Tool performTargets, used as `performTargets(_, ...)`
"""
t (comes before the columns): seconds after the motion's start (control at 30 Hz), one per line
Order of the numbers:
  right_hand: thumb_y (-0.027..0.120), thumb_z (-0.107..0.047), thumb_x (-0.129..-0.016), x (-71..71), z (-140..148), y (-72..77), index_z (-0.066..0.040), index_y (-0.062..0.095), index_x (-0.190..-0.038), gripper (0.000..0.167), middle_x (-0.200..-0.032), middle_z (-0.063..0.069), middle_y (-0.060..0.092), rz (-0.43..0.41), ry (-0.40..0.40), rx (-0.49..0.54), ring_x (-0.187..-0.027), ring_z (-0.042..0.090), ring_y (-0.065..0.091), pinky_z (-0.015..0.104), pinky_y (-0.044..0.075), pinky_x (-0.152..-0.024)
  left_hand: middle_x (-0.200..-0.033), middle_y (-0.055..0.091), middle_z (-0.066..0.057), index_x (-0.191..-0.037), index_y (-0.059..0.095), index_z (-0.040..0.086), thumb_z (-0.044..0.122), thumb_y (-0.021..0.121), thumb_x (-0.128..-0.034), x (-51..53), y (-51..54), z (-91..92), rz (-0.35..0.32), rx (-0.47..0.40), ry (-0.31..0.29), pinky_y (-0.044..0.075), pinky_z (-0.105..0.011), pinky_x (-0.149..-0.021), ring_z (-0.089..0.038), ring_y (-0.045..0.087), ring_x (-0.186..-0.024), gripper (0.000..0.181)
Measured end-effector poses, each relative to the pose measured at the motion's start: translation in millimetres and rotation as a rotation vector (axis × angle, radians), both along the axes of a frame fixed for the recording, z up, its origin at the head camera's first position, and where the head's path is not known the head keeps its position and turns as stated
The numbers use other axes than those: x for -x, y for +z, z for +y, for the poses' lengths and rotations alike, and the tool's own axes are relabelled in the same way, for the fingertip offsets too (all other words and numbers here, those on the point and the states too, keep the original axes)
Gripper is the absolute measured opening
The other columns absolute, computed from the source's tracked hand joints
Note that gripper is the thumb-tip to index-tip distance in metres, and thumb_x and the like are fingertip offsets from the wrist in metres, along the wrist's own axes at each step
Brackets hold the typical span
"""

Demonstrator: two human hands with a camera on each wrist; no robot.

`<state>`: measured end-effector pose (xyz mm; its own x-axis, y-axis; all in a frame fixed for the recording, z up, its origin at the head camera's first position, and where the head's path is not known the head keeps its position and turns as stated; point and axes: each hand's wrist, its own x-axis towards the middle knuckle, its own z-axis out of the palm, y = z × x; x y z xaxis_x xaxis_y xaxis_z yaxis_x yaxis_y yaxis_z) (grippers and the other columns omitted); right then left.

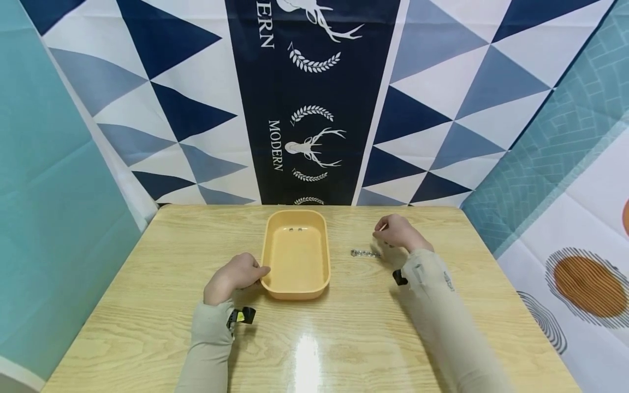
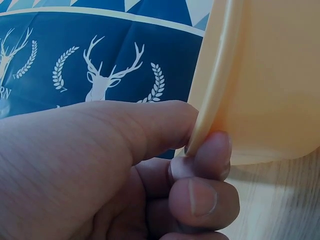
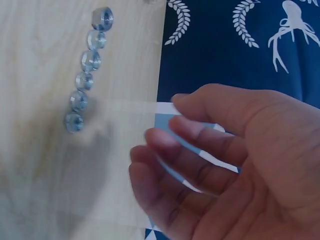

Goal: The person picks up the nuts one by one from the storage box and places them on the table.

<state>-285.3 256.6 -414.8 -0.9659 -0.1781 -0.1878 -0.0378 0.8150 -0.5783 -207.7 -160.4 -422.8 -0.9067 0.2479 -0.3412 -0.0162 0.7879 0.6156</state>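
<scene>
My left hand (image 1: 239, 271) pinches the left rim of a yellow plastic tray (image 1: 297, 262) between thumb and forefinger. In the left wrist view, the thumb lies outside the tray wall (image 2: 220, 70) and the other fingers curl below it. Two tiny pieces (image 1: 291, 230) lie inside the tray near its far end. To the right, several small clear round pieces (image 3: 91, 60) stand in a row on the table. My right hand (image 1: 399, 232) hovers just beyond the row's right end, fingers loosely bent and apart from the thumb, with nothing visible between them.
The light wooden table (image 1: 162, 305) meets a patterned cloth backdrop (image 1: 314, 109) at its far edge. Teal cloth (image 1: 64, 191) hangs on the left, and another patterned cloth (image 1: 580, 273) on the right. A dark wrist camera (image 1: 244, 315) sits on the left sleeve.
</scene>
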Motion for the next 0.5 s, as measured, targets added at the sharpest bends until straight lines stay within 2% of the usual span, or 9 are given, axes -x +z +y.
performTargets(0.2,0.064,-0.021,-0.099,19.0,-4.6,8.5,0.005,0.062,-0.125,0.037,-0.103,0.026,0.068,-0.027,0.023,0.095,-0.086,0.039,0.069,0.038,0.06,-0.073,-0.049,0.044,0.004,-0.07,0.072,0.002,0.031,0.058,-0.1027,2.5,-2.4,0.6,-0.013,-0.016,-0.002,0.03,-0.024,-0.046,-0.01,0.034,-0.044,0.047)
performTargets(0.37,0.064,-0.024,-0.1,33.6,-15.5,16.2,0.006,0.057,-0.134,0.045,-0.116,0.024,0.066,-0.036,0.02,0.2,-0.1,0.042,0.067,0.038,0.06,-0.078,-0.049,0.044,0.003,-0.07,0.074,0.001,0.031,0.057,-0.1032,2.2,-0.9,-0.5,-0.002,-0.023,-0.003,0.03,-0.024,-0.046,-0.01,0.034,-0.044,0.047)
performTargets(0.5,0.064,-0.026,-0.1,42.3,-30.0,20.7,0.002,0.058,-0.133,0.044,-0.114,0.018,0.065,-0.042,0.0,0.252,-0.104,0.042,0.067,0.039,0.06,-0.081,-0.05,0.045,0.003,-0.071,0.074,0.002,0.031,0.058,-0.1028,2.0,0.5,-0.7,-0.004,-0.017,0.003,0.03,-0.024,-0.046,-0.01,0.034,-0.044,0.046)
